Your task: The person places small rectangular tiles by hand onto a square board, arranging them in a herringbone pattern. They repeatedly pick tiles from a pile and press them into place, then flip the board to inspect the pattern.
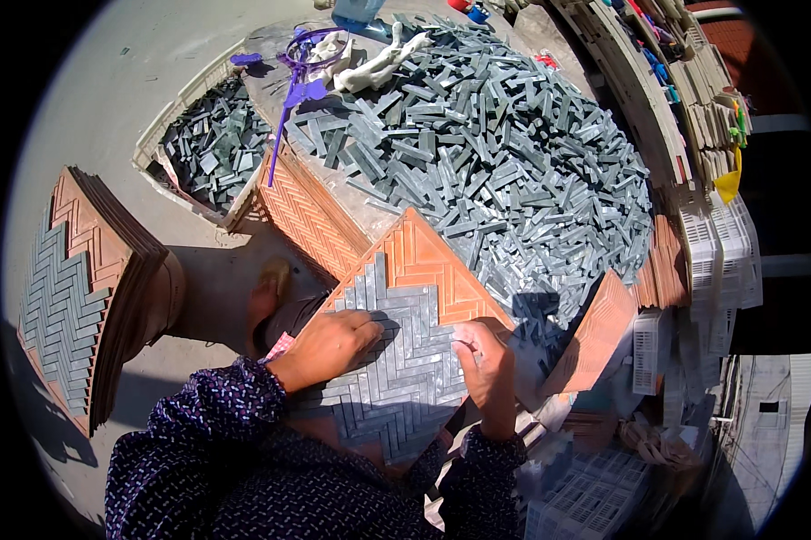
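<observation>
An orange tray [459, 264] with herringbone grooves lies tilted in front of me. Grey stone strips [405, 360] fill much of it in a zigzag pattern, while its far corner shows bare orange grooves. My left hand [332, 346] rests on the left side of the laid strips with its fingers curled in; whatever they hold is hidden. At the right edge of the strips is my right hand [485, 358], thumb and fingers pinched together. Anything between those fingertips is too small to make out.
A big heap of loose grey strips [477, 153] covers the table beyond the tray. To the left stand a stack of filled orange trays [72, 297] and a crate [144, 157] of dark pieces. A purple wand-like thing [284, 126] lies behind. White plastic crates [725, 243] stand right.
</observation>
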Available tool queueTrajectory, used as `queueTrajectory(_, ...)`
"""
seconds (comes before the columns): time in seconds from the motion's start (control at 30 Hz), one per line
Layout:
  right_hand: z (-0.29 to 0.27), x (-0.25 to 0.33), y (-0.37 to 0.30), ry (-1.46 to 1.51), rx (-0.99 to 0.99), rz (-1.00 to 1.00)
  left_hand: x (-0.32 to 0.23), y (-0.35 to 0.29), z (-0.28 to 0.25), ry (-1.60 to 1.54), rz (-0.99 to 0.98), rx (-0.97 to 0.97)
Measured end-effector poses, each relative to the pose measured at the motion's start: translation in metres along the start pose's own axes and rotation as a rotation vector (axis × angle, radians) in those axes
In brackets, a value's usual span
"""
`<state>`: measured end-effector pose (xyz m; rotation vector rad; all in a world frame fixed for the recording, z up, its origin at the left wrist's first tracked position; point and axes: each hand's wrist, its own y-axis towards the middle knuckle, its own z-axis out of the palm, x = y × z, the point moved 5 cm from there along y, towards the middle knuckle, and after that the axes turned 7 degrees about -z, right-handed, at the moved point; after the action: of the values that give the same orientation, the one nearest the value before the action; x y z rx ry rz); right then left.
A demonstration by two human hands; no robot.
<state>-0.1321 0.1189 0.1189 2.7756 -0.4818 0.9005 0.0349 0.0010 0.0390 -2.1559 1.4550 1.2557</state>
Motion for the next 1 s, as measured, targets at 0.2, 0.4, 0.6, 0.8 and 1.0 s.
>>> queueTrajectory(0.2,0.077,-0.004,0.102,0.075,-0.141,-0.169,-0.001,0.004,-0.001,0.01,0.014,-0.018)
queueTrajectory(0.4,0.097,-0.003,0.124,0.033,-0.164,-0.158,0.001,-0.001,0.002,0.006,0.027,-0.054)
queueTrajectory(0.6,0.094,0.004,0.127,-0.025,-0.112,-0.158,0.001,-0.001,0.001,0.023,0.014,-0.024)
queueTrajectory(0.8,0.092,0.008,0.128,-0.103,-0.103,-0.21,0.001,-0.001,0.001,0.016,0.027,-0.02)
queueTrajectory(1.0,0.093,0.006,0.129,-0.145,-0.085,-0.244,0.004,-0.001,0.003,0.036,0.008,0.001)
